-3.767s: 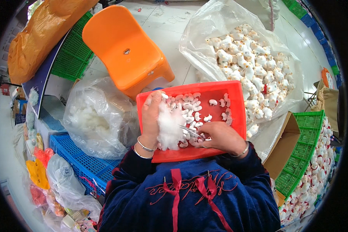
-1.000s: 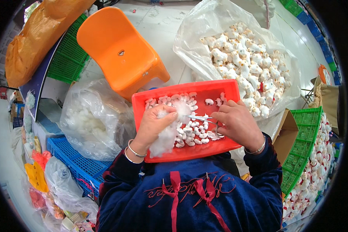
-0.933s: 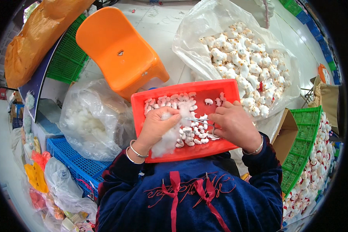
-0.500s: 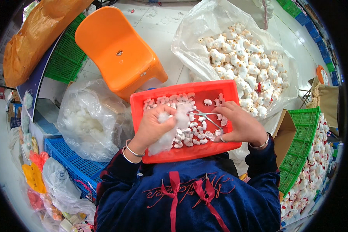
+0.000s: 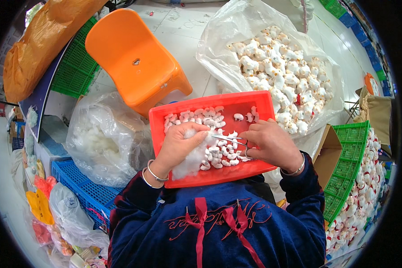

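Observation:
A red tray [image 5: 260, 106] rests on my lap, holding several small white plush pieces [image 5: 204, 117]. My left hand [image 5: 178, 145] grips a wad of white stuffing [image 5: 190, 161] and a small piece at its fingertips. My right hand [image 5: 272, 143] holds metal tweezers [image 5: 230, 139] whose tips point left toward the left hand's fingers. Both hands are over the tray's near half.
An orange plastic chair [image 5: 136, 60] stands ahead on the left. A clear bag of white plush toys [image 5: 277, 71] lies ahead on the right, a clear bag of stuffing [image 5: 100, 140] at left. A blue crate [image 5: 82, 187] sits at lower left. Green crates [image 5: 348, 169] full of toys stand at right.
The tray and hands stay in place. My right hand has brought the tweezers leftward to the piece in my left hand, and the left fingers have shifted on the stuffing.

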Available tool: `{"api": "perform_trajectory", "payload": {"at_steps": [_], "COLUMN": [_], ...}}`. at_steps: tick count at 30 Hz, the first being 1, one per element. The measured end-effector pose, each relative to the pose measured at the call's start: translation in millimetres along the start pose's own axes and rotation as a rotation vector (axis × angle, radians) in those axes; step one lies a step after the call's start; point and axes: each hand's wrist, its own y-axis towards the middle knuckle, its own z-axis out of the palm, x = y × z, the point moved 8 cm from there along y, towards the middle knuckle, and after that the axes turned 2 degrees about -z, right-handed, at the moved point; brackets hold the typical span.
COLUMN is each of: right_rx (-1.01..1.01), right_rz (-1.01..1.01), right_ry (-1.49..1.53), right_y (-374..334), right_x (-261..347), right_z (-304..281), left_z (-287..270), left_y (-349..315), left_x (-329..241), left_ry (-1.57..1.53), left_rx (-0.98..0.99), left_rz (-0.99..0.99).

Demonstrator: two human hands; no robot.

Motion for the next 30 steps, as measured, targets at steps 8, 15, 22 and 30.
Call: {"api": "perform_trajectory", "payload": {"at_steps": [8, 15, 22, 30], "right_rx": [-0.166, -0.139, 0.069, -0.287], "right_rz": [0.033, 0.028, 0.089, 0.005], "right_ry": [-0.005, -0.090, -0.093, -0.035], "right_y": [-7, -3, 5, -2], "right_x": [-2, 8, 6, 10], "right_z": [-16, -15, 4, -20], "left_z": [-11, -9, -4, -20], "left_y": [-2, -4, -1, 3], "left_x": [4, -4, 2, 25], "left_ry": [-0.155, -0.057, -0.093, -0.341], "left_rx": [-0.109, -0.111, -0.063, -0.118], "left_rz": [-0.070, -0.003, -0.012, -0.061]}}
